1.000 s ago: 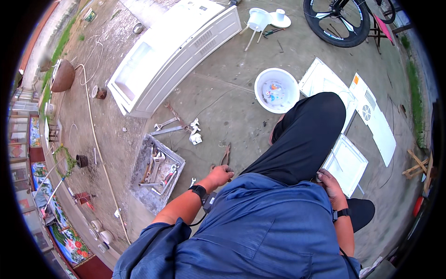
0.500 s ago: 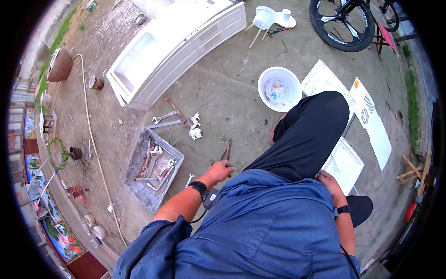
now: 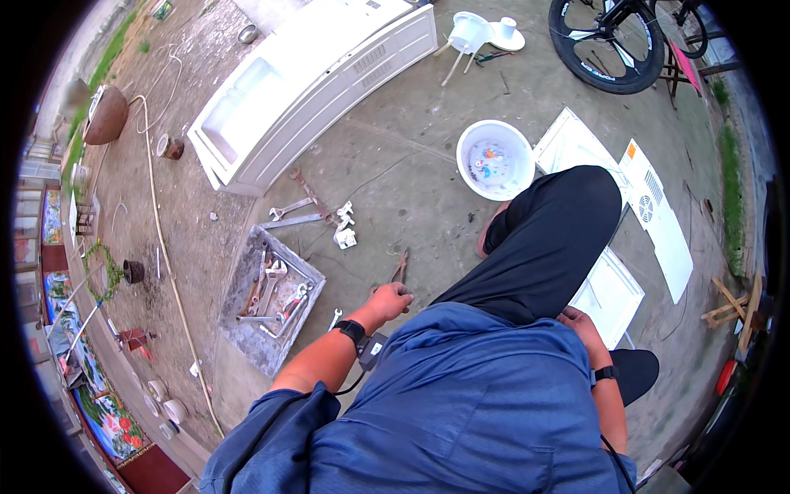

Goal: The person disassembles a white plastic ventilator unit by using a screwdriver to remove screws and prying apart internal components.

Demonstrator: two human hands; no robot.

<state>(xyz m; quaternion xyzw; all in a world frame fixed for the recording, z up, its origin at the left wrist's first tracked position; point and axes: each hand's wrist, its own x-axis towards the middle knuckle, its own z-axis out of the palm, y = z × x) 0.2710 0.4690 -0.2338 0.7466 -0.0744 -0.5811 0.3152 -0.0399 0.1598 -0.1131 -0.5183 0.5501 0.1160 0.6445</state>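
Observation:
My left hand (image 3: 387, 303) is low over the ground with its fingers curled around the handle end of rusty pliers (image 3: 401, 267), whose jaws point away from me. Left of that hand, a grey metal tray (image 3: 239, 329) holds wrenches (image 3: 270, 280) and other hand tools. A small open-end wrench (image 3: 336, 318) lies between tray and wrist. My right hand (image 3: 583, 328) is by my right thigh, beside a white panel (image 3: 617, 300). Its fingers are bent in and partly hidden by the thigh and shirt; what they hold, if anything, cannot be seen.
A large white appliance casing (image 3: 329, 90) lies ahead on the left. A white tub (image 3: 496, 191) with small bits inside stands ahead. White fittings (image 3: 345, 226) and a large wrench (image 3: 292, 207) lie beyond the tray. A vented white panel (image 3: 658, 214) and a bicycle wheel (image 3: 609, 78) are on the right.
My right hand has shifted slightly, its fingertips now less visible against the thigh. My left hand stays at the pliers, almost unmoved.

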